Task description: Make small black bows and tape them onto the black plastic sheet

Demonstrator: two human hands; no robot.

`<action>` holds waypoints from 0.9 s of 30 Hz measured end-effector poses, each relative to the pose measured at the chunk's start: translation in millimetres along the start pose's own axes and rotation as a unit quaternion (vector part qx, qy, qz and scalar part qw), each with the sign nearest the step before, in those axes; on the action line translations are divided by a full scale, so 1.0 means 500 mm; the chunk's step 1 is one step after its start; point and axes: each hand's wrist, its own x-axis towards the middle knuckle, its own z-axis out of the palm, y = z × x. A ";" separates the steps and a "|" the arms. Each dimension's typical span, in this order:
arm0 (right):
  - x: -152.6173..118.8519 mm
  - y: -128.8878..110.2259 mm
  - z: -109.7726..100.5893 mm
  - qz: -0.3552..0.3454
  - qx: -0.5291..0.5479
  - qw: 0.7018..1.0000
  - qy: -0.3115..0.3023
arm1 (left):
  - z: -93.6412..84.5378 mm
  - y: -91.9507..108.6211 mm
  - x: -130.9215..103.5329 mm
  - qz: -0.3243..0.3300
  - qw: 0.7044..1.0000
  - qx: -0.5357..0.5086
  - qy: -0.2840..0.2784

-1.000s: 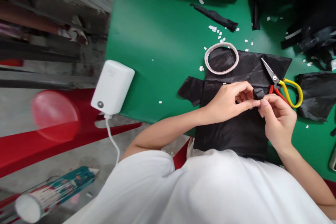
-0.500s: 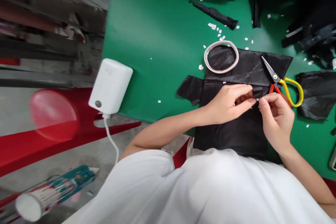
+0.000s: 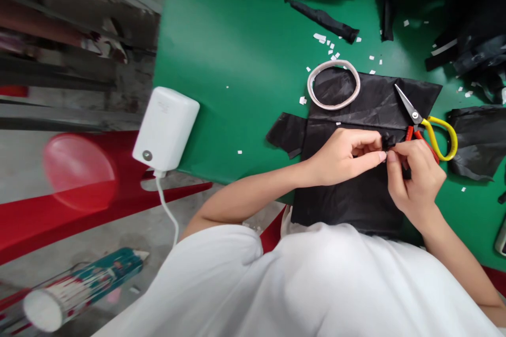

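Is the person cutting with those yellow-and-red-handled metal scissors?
No, the scissors lie unheld, while the left hand and right hand pinch a small black strip.

Green table [image 3: 233, 58]: black sheet [image 3: 343, 202], white scraps [image 3: 319, 37].

L fingers [image 3: 366, 164] + R fingers [image 3: 393, 169] pinching blk pc [image 3: 389, 140] — scissors [image 3: 415, 115] nearby.

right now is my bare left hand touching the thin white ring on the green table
Apart: the head view shows a strip of creased black sheet between the bare left hand and the thin white ring.
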 end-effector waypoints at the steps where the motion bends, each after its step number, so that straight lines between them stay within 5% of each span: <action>1: 0.001 0.000 -0.001 -0.001 0.007 1.000 -0.002 | 0.000 0.000 0.000 0.000 1.000 -0.004 -0.004; 27: 0.000 -0.008 -0.009 0.022 0.095 0.995 -0.033 | -0.008 -0.001 -0.001 -0.006 0.998 -0.046 -0.052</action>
